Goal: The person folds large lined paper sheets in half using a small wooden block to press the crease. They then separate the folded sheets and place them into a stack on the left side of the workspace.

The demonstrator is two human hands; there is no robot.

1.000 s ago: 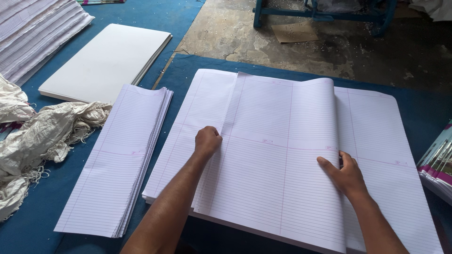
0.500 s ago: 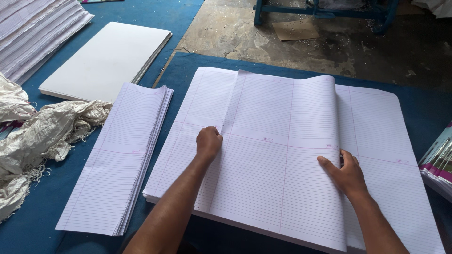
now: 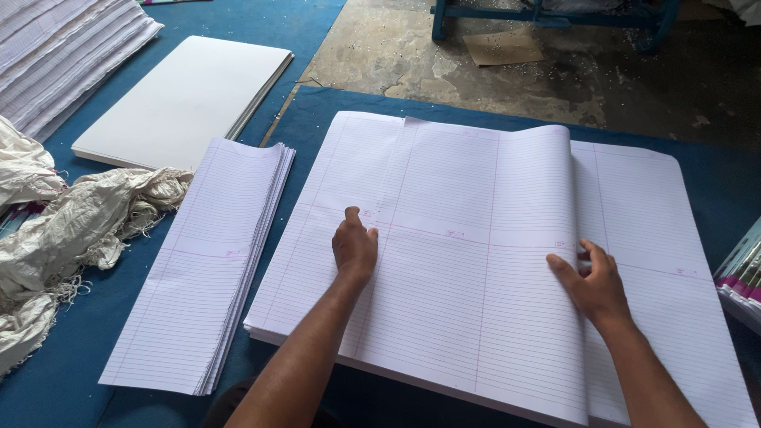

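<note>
Left hand [image 3: 354, 247] pressed flat on ruled sheet stack [image 3: 444, 261], right hand [image 3: 593, 284] pinching folded-over sheet edge [image 3: 572, 198]

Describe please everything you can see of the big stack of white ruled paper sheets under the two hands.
The big stack of white ruled paper sheets lies flat on a blue cloth. Thin lines run across it; pink lines divide it into panels. Its top sheets are lifted into a curl at the right. The left hand presses flat near the middle, and the right hand holds the curled edge with its fingers.
</note>
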